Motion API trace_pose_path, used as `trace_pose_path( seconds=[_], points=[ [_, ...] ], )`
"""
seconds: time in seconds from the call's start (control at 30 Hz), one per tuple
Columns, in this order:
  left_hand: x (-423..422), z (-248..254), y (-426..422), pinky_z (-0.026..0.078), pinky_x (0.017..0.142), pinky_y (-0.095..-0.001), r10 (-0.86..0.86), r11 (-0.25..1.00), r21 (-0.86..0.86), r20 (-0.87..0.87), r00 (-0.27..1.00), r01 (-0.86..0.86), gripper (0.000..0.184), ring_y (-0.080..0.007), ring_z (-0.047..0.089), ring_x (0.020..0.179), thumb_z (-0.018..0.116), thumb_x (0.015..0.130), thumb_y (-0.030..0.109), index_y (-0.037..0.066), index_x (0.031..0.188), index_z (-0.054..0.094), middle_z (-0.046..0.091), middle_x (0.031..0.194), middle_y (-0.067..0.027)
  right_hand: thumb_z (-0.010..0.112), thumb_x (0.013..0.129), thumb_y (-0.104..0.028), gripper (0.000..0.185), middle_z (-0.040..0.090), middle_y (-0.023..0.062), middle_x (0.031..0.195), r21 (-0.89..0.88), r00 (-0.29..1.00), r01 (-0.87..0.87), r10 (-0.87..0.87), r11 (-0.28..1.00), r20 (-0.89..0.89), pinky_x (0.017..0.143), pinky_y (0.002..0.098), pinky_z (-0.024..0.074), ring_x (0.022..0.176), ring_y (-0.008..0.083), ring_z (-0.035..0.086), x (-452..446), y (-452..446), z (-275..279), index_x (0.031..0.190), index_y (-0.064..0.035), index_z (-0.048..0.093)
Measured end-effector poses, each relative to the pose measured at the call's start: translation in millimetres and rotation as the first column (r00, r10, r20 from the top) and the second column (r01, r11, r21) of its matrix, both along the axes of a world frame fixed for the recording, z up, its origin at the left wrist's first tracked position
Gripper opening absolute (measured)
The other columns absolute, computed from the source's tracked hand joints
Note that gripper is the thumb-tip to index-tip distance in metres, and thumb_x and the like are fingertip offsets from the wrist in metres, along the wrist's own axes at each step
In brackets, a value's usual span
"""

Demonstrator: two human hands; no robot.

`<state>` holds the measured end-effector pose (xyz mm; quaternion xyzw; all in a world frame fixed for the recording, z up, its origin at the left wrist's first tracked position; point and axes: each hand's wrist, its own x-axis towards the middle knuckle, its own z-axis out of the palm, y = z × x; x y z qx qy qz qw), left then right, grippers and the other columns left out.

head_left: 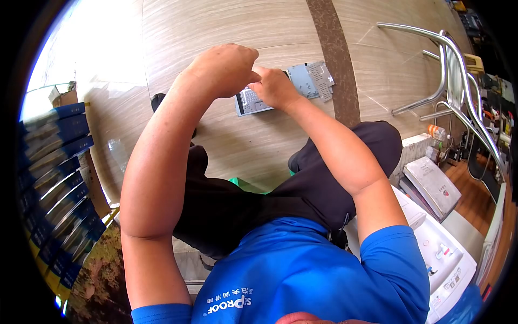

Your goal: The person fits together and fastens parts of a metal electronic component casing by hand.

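My left hand (225, 66) is curled, its fingers bent downward above the left end of a flat metal casing (252, 106). Whatever its fingertips hold, if anything, is hidden. My right hand (276, 88) lies over the casing, closed, with its thumb side close to my left fingers; its grip is partly hidden. The casing is silver-grey with perforated areas and a dark edge. To the right of my right hand show a pale blue-grey metal plate (302, 81) and a perforated metal bracket (322, 81), both on the floor.
The tiled floor (183, 24) has a dark brown strip (337, 54). A metal chair (450, 70) stands at the right, with a white box (433, 186) and a white plastic tub (450, 264) nearer me. Blue boxes (70, 127) are stacked at the left.
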<state>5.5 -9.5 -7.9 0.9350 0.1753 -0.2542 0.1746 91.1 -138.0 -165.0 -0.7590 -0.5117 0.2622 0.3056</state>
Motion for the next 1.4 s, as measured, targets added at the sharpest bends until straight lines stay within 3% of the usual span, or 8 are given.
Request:
trace_pose_path(
  seconds=[0.07, 0.23, 0.57, 0.63, 0.93, 1.17, 1.4],
  points=[
    [0.0, 0.3, 0.1, 0.048, 0.101, -0.0438, -0.002, 1.000, 0.002, -0.007, 1.000, 0.002, 0.049, -0.0309, 0.060, 0.119, 0.065, 0.095, 0.034, 0.009, 0.136, 0.056, 0.068, 0.120, -0.0141, 0.066, 0.089, -0.019, 0.019, 0.068, 0.0215, 0.080, -0.037, 1.000, -0.003, 0.004, 0.999, 0.026, 0.074, 0.0478, 0.0524, 0.081, 0.0408, 0.066, 1.8, 0.0, -3.2, 0.092, 0.0005, 0.067],
    [-0.4, 0.4, -0.3, 0.048, 0.101, -0.0440, -0.003, 1.000, 0.003, 0.001, 1.000, 0.003, 0.049, -0.0308, 0.060, 0.120, 0.065, 0.095, 0.034, 0.008, 0.136, 0.056, 0.068, 0.121, -0.0139, 0.065, 0.090, -0.018, 0.017, 0.068, 0.0225, 0.082, 0.103, 0.994, -0.108, 0.109, 0.989, -0.002, 0.075, 0.0485, 0.0518, 0.082, 0.0408, 0.066, 1.0, -0.2, -1.5, 0.093, -0.0008, 0.067],
    [0.7, -1.1, -1.1, 0.049, 0.100, -0.0443, -0.013, 1.000, 0.018, -0.001, 1.000, 0.013, 0.049, -0.0305, 0.062, 0.118, 0.065, 0.094, 0.034, 0.009, 0.135, 0.057, 0.068, 0.120, -0.0142, 0.064, 0.091, -0.019, 0.019, 0.068, 0.0230, 0.084, 0.051, 0.996, -0.070, 0.072, 0.996, -0.045, 0.077, 0.0478, 0.0517, 0.085, 0.0407, 0.066, -1.2, -0.9, 1.4, 0.096, -0.0008, 0.067],
    [0.4, 0.3, -1.1, 0.049, 0.100, -0.0445, -0.010, 1.000, 0.013, 0.000, 1.000, 0.010, 0.049, -0.0306, 0.062, 0.118, 0.065, 0.094, 0.034, 0.009, 0.135, 0.057, 0.069, 0.120, -0.0144, 0.065, 0.091, -0.019, 0.020, 0.068, 0.0229, 0.083, 0.010, 0.999, 0.025, -0.025, 1.000, -0.045, 0.076, 0.0481, 0.0511, 0.084, 0.0411, 0.066, -2.4, -0.4, -0.8, 0.094, 0.0000, 0.067],
    [-0.1, 2.7, -1.9, 0.048, 0.101, -0.0446, 0.003, 1.000, 0.000, -0.007, 1.000, -0.003, 0.049, -0.0310, 0.060, 0.120, 0.065, 0.094, 0.034, 0.009, 0.136, 0.057, 0.067, 0.123, -0.0149, 0.061, 0.093, -0.017, 0.019, 0.067, 0.0249, 0.085, 0.015, 0.988, -0.139, 0.140, 0.990, -0.059, 0.077, 0.0486, 0.0514, 0.084, 0.0422, 0.065, -2.1, -1.2, 5.0, 0.100, -0.0006, 0.066],
    [-0.6, 2.8, -0.6, 0.048, 0.101, -0.0445, -0.005, 1.000, -0.002, 0.000, 1.000, 0.005, 0.050, -0.0318, 0.059, 0.121, 0.065, 0.094, 0.035, 0.009, 0.136, 0.056, 0.066, 0.124, -0.0151, 0.059, 0.094, -0.019, 0.021, 0.067, 0.0251, 0.086, 0.032, 0.990, -0.090, 0.093, 0.995, -0.109, 0.076, 0.0491, 0.0513, 0.085, 0.0425, 0.065, -4.9, -1.9, 14.1, 0.104, -0.0011, 0.066],
    [0.1, 1.3, 0.6, 0.049, 0.099, -0.0448, 0.007, 1.000, -0.012, -0.007, 1.000, -0.007, 0.050, -0.0326, 0.060, 0.119, 0.065, 0.094, 0.034, 0.008, 0.136, 0.056, 0.067, 0.122, -0.0154, 0.065, 0.091, -0.022, 0.021, 0.068, 0.0225, 0.082, -0.010, 0.999, -0.008, 0.007, 1.000, -0.041, 0.074, 0.0489, 0.0514, 0.082, 0.0409, 0.066, -2.5, -0.1, 7.1, 0.091, -0.0006, 0.067]
  ],
)
